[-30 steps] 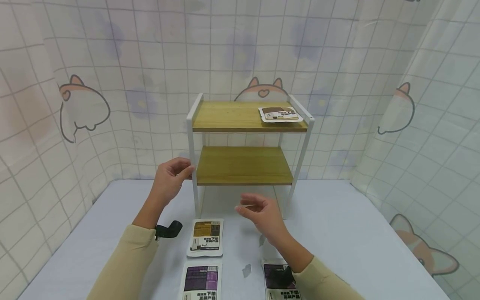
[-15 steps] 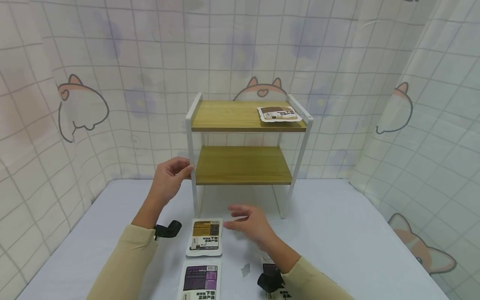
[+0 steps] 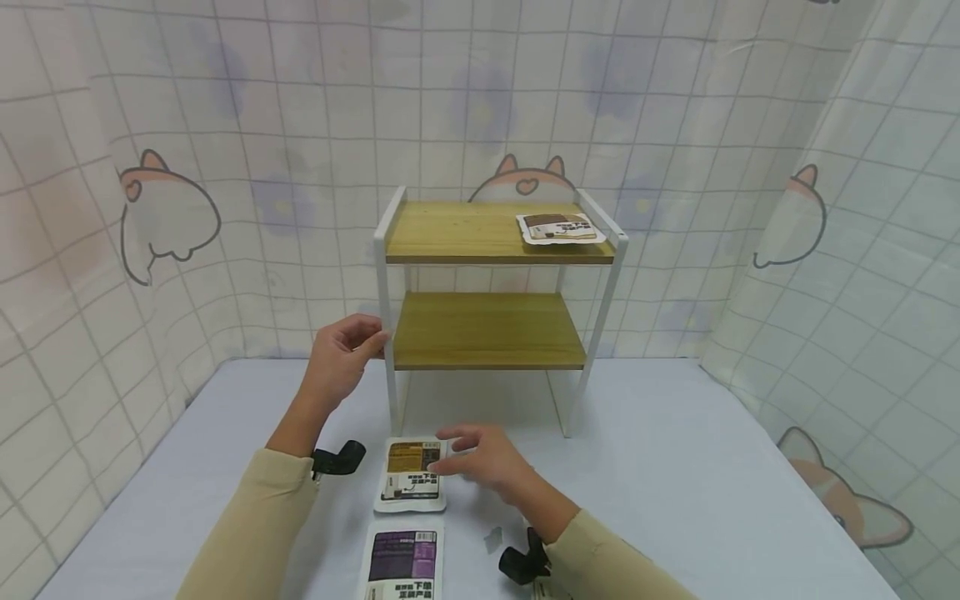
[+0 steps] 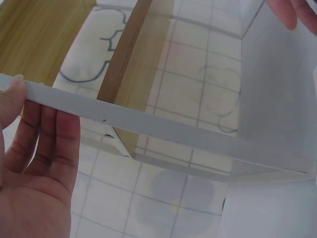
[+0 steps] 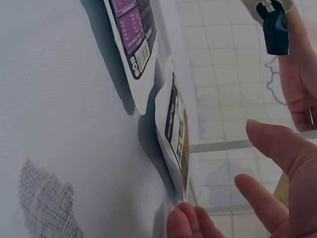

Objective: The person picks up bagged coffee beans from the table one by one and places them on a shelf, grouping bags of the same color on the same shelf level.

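Note:
In the head view my left hand (image 3: 339, 358) holds the white front left leg of a two-tier wooden shelf rack (image 3: 487, 332). The left wrist view shows the thumb on one side of the white leg (image 4: 163, 126) and fingers on the other. My right hand (image 3: 487, 458) is at the right edge of a flat pouch with a yellow-brown label (image 3: 411, 483), lying on the table. In the right wrist view, fingertips (image 5: 181, 223) meet the end of that pouch (image 5: 173, 131), or nearly so; thumb and index finger stay apart from it.
A purple-labelled pouch (image 3: 401, 558) lies nearer on the white-covered table (image 3: 660, 467). Another pouch (image 3: 551, 590) is mostly hidden under my right sleeve. One brown-labelled pouch (image 3: 561, 228) rests on the rack's top board at right. A grey patch (image 3: 493, 540) marks the cloth.
My right hand has moved left and down, from in front of the rack to the right edge of the yellow-brown pouch. My left hand has kept its place on the rack's leg.

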`<state>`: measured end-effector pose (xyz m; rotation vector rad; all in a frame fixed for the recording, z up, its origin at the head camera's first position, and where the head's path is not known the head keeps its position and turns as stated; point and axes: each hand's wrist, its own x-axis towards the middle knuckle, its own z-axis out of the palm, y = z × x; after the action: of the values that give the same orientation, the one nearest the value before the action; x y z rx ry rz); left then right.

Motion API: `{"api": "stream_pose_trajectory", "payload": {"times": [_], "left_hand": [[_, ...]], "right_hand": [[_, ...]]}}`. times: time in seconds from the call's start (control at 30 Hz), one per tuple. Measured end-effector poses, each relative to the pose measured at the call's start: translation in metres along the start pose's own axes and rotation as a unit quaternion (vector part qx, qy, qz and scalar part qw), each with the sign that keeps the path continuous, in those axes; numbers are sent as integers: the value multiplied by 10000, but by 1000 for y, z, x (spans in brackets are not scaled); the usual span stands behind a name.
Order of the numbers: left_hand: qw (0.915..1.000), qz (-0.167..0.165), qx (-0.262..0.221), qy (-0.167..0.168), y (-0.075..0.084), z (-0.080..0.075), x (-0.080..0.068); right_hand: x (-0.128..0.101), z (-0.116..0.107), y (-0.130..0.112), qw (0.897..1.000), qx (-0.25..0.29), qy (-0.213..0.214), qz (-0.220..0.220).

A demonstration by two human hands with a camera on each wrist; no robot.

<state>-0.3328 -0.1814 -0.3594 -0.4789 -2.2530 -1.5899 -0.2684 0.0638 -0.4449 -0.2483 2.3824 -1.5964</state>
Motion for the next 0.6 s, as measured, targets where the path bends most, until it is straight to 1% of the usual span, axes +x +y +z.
{"api": "stream_pose_trajectory", "payload": {"times": [0.2, 0.3, 0.43, 0.6], "left_hand": [[9999, -39, -74, -55, -1, 0, 1], [9999, -47, -78, -57, -2, 0, 1], [10000, -33, -63, -42, -5, -1, 1], [10000, -23, -25, -39, -4, -1, 1]], "right_hand": [[2, 4, -2, 9994, 245, -214, 111], [2, 7, -3, 9989, 287, -247, 260], [3, 11, -5, 9982, 242, -264, 490], [5, 15, -5, 9981, 30, -184, 587]]}}
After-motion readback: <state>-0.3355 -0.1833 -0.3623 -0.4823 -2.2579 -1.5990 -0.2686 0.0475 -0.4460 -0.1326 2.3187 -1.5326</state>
